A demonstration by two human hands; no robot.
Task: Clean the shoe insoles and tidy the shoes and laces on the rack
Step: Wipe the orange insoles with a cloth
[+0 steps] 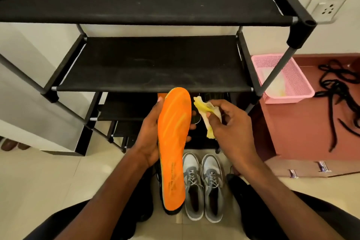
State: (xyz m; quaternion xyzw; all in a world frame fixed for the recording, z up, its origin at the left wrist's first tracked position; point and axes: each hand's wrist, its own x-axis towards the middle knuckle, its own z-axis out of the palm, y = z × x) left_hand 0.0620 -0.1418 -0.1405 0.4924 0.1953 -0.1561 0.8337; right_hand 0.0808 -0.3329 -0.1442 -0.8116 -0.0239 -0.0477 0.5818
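My left hand (151, 132) grips an orange insole (173, 148) by its edge, top side facing me, toe end pointing up toward the rack. My right hand (228, 124) pinches a crumpled yellow cloth (206, 113) just to the right of the insole's toe, not touching it. A pair of grey and white sneakers (203, 185) stands on the floor below, toes toward the black shoe rack (148, 64). Part of a dark shoe (169, 210) shows under the insole's heel. Loose black laces (339, 91) lie on the brown surface at the right.
A pink plastic basket (286, 82) sits right of the rack, with something pale inside. The rack's two upper shelves are bare black fabric. A wall socket (329, 9) is at upper right. A grey cabinet (29, 107) stands on the left. My knees frame the bottom corners.
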